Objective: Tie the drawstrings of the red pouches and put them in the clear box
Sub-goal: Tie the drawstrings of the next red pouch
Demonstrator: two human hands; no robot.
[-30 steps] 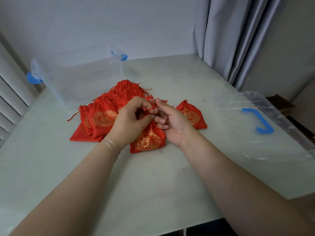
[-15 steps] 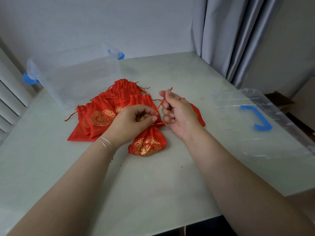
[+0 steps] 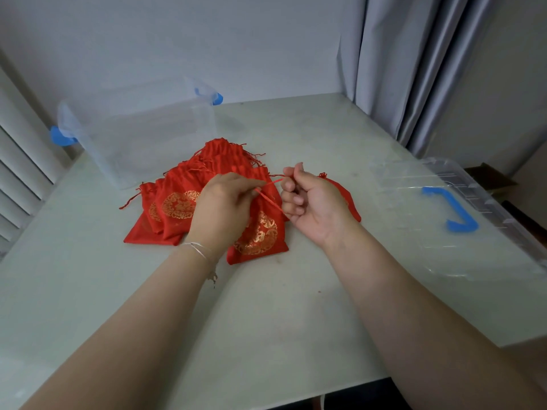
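Observation:
A red pouch (image 3: 260, 235) with a gold emblem lies on the table in front of me. My left hand (image 3: 220, 207) rests over its top and pinches the red drawstring (image 3: 270, 199). My right hand (image 3: 310, 199), fingers curled, holds the other ends of the drawstring, which run taut between both hands. Several more red pouches (image 3: 177, 202) lie heaped to the left and behind. One more pouch (image 3: 343, 193) lies partly hidden behind my right hand. The clear box (image 3: 142, 134) with blue latches stands open at the back left.
The clear lid (image 3: 461, 220) with a blue handle lies on the table at the right, near the edge. Grey curtains (image 3: 414, 69) hang at the back right. A white wall runs behind the pale table (image 3: 266, 315).
My hands have drawn apart, pulling the drawstring ends out straight between them. The right hand moved to the right and the pouch now lies flatter on the table.

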